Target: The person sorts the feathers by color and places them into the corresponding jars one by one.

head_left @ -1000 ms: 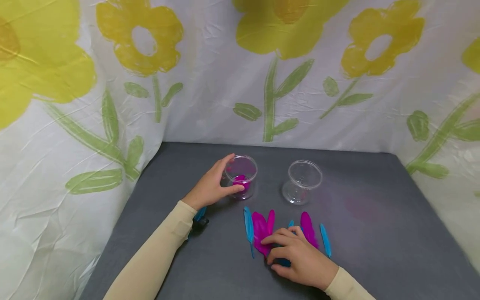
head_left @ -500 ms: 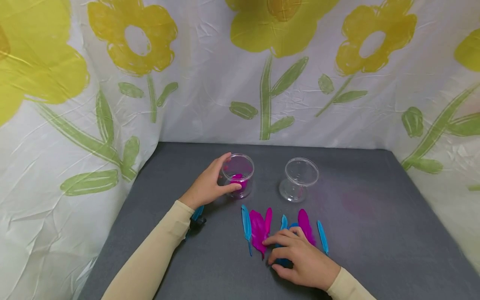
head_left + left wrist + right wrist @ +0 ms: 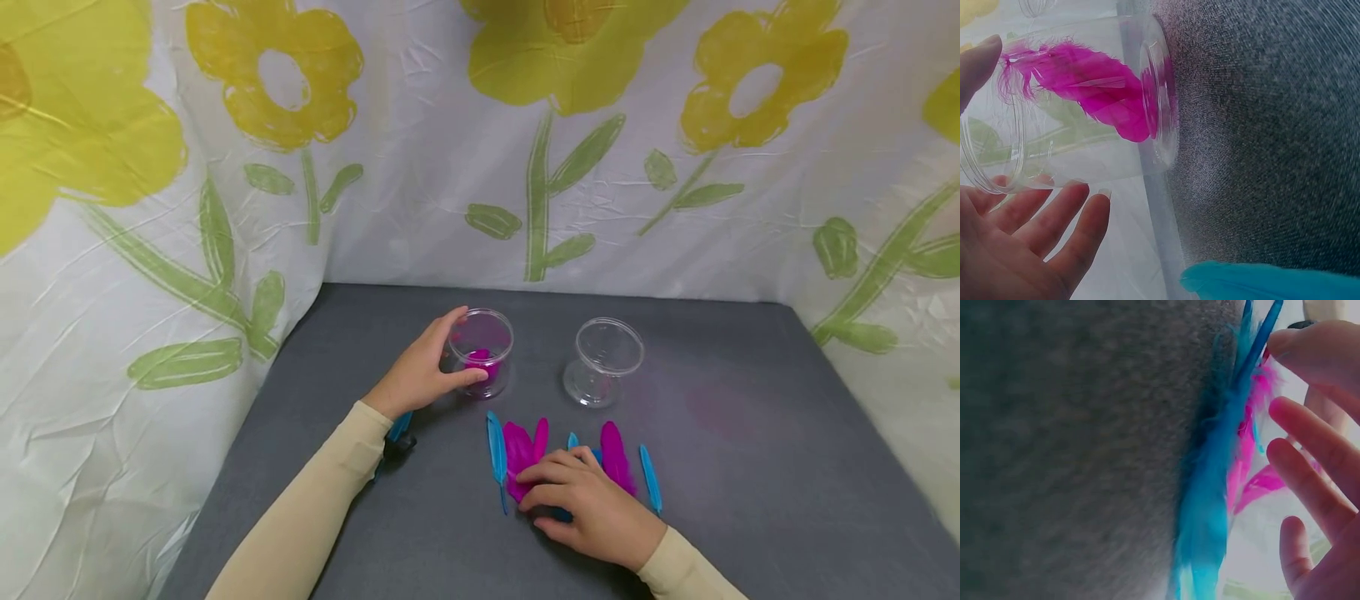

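My left hand (image 3: 420,367) grips a clear plastic cup (image 3: 499,343) from its left side, thumb on the near side and fingers round the far side. Inside the cup lies a magenta feather (image 3: 1091,81), plain in the left wrist view. My right hand (image 3: 592,508) hovers low over feathers on the table, fingers spread and slightly bent. Below its fingertips are a broad magenta feather (image 3: 517,446) and a blue feather (image 3: 1207,506), partly hidden in the head view. In the right wrist view, the thumb tip is right at the blue feather's quill, overlapping it.
A second clear cup (image 3: 609,348) stands right of the held one. Around the right hand lie a blue feather (image 3: 497,446), a magenta feather (image 3: 615,454) and another blue feather (image 3: 650,479). A blue feather (image 3: 1254,281) lies near the left wrist. A flowered curtain (image 3: 420,208) backs the table.
My right hand has shifted slightly left and away from me over the feathers, covering more of the broad magenta one. The left hand and its cup have stayed in place.
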Motion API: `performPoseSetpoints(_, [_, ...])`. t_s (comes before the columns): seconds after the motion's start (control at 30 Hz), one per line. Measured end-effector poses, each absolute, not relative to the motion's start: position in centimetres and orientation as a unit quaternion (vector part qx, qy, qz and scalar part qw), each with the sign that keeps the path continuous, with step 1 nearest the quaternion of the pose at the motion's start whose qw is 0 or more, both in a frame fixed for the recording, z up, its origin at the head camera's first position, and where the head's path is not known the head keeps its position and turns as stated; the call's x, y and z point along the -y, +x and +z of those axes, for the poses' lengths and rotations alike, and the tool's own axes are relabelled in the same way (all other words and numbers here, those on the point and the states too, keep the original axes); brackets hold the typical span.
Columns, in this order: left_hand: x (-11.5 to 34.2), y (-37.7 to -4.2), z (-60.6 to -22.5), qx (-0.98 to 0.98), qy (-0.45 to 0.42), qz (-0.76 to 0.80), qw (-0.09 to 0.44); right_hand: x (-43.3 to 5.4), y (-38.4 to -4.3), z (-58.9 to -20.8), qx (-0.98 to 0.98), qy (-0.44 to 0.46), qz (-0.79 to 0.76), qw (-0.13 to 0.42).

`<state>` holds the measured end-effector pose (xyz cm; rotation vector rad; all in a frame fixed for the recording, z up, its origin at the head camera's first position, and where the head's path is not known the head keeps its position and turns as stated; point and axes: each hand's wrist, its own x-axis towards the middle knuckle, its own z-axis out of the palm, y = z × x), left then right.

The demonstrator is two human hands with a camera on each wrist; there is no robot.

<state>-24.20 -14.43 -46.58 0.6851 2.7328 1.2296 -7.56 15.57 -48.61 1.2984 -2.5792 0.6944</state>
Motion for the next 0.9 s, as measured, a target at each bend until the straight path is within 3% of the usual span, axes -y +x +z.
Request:
performPoseSetpoints(0.33, [14.14, -24.11, -46.35, -0.889, 0.224, 0.398, 0.035, -15.2, -7.97, -48.91, 0.863, 0.445, 0.225, 0.08])
performPoseSetpoints(0.63, [14.3, -23.92, -46.06, -0.891, 0.221, 0.395, 0.034, -15.32, -7.91, -48.76, 0.87, 0.44, 0.223, 0.027])
performPoseSetpoints(0.9, [14.65, -23.97, -46.28, -0.889, 0.223, 0.399, 0.028, -14.99, -8.25, -48.62, 0.861, 0.46, 0.206, 0.066])
